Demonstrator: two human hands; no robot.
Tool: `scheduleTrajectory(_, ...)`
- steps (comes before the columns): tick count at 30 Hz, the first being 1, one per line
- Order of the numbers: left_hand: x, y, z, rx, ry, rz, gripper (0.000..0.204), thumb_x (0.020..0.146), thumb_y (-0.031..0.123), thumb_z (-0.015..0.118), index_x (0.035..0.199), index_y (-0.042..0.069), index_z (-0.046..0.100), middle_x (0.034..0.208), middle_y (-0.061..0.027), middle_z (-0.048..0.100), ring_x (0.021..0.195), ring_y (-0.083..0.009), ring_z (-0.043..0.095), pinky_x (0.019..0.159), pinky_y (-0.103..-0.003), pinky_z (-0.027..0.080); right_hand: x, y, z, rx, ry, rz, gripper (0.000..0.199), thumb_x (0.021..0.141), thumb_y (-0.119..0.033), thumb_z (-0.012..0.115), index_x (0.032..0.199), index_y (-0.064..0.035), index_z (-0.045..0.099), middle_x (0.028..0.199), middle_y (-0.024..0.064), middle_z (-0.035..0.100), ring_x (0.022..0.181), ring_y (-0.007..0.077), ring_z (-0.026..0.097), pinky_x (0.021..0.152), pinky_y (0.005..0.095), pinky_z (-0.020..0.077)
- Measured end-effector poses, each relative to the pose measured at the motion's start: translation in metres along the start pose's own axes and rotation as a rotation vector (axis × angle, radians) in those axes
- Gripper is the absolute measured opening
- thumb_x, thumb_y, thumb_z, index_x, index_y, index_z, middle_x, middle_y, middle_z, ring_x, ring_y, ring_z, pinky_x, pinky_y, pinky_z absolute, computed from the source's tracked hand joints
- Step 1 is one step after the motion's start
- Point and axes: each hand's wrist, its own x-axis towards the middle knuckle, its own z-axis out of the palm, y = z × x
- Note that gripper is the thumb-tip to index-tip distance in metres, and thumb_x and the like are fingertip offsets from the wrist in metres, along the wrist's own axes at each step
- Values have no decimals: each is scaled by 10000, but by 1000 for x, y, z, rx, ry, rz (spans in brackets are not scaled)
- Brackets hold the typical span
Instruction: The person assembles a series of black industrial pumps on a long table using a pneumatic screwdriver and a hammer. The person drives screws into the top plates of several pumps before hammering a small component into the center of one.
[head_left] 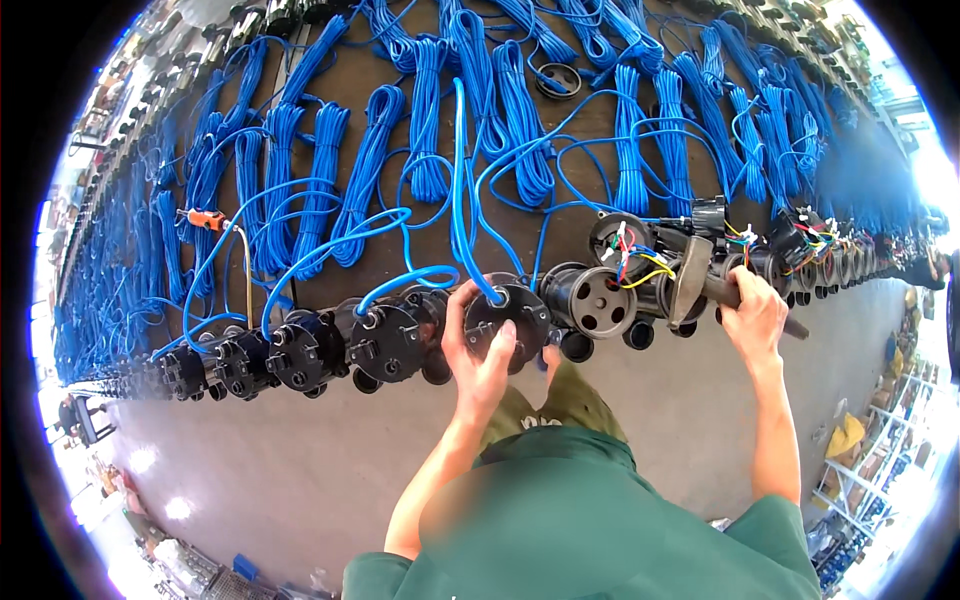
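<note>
cap going onto a pump body, tool waiting in the other hand

head view: a long bench [330, 120] runs across the picture, its dark top covered with rows of coiled blue cables [500, 110]. along its front edge lies a line of black pump bodies [300, 350], each with a blue lead running up to a coil. the left hand [480, 350] is wrapped around a round black cap [515, 315] at the middle of the row, fingers curled over its rim and thumb on the face, where a blue lead enters the centre. the right hand [752, 315] is clenched on the handle of a hammer-like tool [695, 280], whose head lies near an open body with coloured wires [635, 262] showing. just right of the cap, one grey-faced body [595, 300] is uncovered.

judging from this, the step in hand is seating the cap on its body, the left hand steadying or turning it. the next move calls for the cap square on its rim with the lead unpinched, then the tool brought across from the right.
</note>
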Motion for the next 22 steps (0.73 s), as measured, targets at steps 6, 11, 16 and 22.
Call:
scheduleTrajectory(6,-1,-3,-2,-17,8,-48,620,797,166,693,1365,-28,539,1304,-134,589,1225,-228,566,1084,-377,435,-37,-69,-38,877,-245,263,172,849,-31,700,1008,-8,639,773,13,635,697,79,554,648,284,473)
scheduleTrajectory(11,4,6,4,-37,-12,5,607,797,169,689,1354,-33,556,1375,-150,581,1279,-242,551,1106,-389,422,-58,-123,-37,1095,-638,368,238,970,-191,701,1085,16,671,720,6,597,624,86,496,573,293,434)
scheduleTrajectory(16,5,4,0,22,-31,12,612,789,149,678,1359,-35,553,1391,-153,575,1306,-257,539,1126,-399,405,-61,-142,-21,1346,-808,448,189,1012,-211,661,959,-49,579,727,-44,533,590,50,450,523,254,378)
scheduleTrajectory(22,3,4,-3,4,-61,-9,663,780,104,682,1414,-25,534,1426,-159,560,1353,-277,514,1164,-418,383,-66,-143,-17,1374,-917,537,287,1015,-296,655,1131,-36,629,760,14,581,718,102,481,664,319,449)
